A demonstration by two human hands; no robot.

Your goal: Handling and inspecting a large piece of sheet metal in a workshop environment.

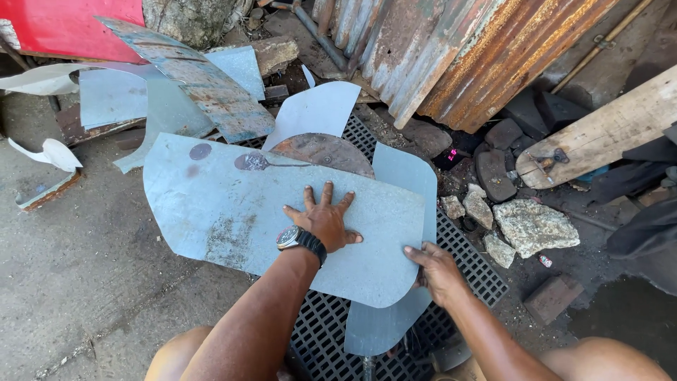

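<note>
Lying flat across a black grid grating (471, 262), the large metal sheet (233, 212) is pale grey-blue and dull, with rounded corners, a patch of rusty scuffing near its lower left and two dark round marks close to its upper edge. It overlaps a second cut sheet (405, 173) of the same colour, which shows past it on the right and below, and a rusty round disc (321, 149) peeks out above its upper edge. The left hand (323, 220), a watch (290, 237) on its wrist, rests palm-down on the right half of the large sheet with all fingers spread wide, pressing flat and gripping nothing. The right hand (437, 271) sits at the sheet's lower right rounded corner, fingers curled over the edge where the two sheets meet; which sheet it grips I cannot tell. More sheet offcuts (141, 99), corrugated rusty roofing (479, 49), stones (532, 226) and a wooden plank (606, 130) lie around on the concrete ground (77, 268).
</note>
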